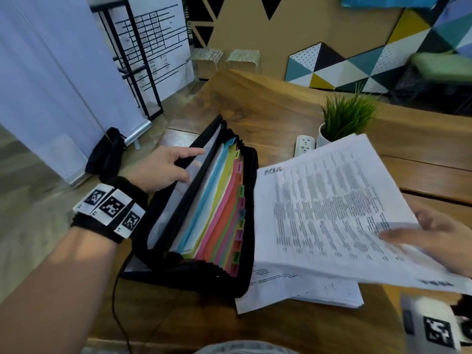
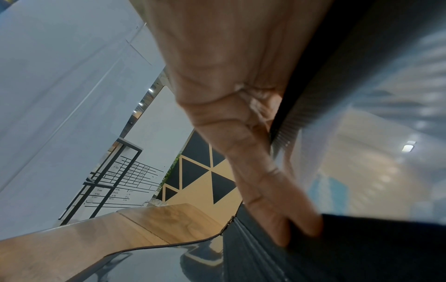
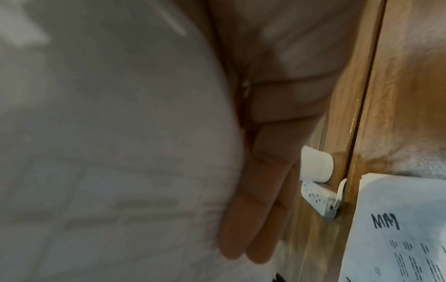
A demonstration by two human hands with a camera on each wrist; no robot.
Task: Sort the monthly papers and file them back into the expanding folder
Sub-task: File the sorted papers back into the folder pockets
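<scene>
the black fabric expanding folder (image 1: 224, 282) lies open on the wooden table (image 1: 281, 108), its accordion pockets fanned in glossy blue, yellow, pink, orange and green dividers with small labelled tabs (image 1: 240, 190) along the right edge. the left hand (image 1: 163, 169), at nine o'clock of the folder, has its fingers (image 2: 265, 187) bent over the folder's ribbed black front flap, thumb pointing out, spreading a pocket. the right hand (image 1: 439, 236), at three o'clock, pinches a thin sheaf of printed papers (image 1: 332, 208), thumb on top and straight fingers (image 3: 253, 209) beneath. under it a flat stack of papers (image 1: 306, 290) rests on the table. at one o'clock stand a spiky green plant in a white pot (image 1: 323, 136) and a white power strip (image 1: 304, 145).
</scene>
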